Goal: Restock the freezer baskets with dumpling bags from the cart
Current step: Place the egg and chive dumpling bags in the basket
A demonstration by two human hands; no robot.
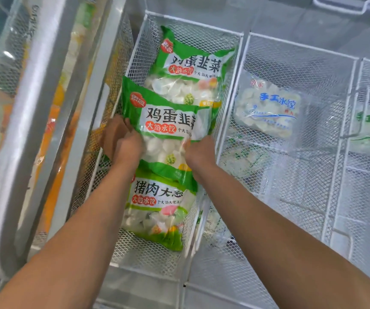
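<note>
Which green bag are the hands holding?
The middle green bag. The left hand and right hand grip its sides; the far bag and near bag lie untouched.

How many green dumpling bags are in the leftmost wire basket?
3. A far bag at the back, a middle bag gripped by the left hand and right hand, and a near bag. More may lie hidden underneath.
</note>
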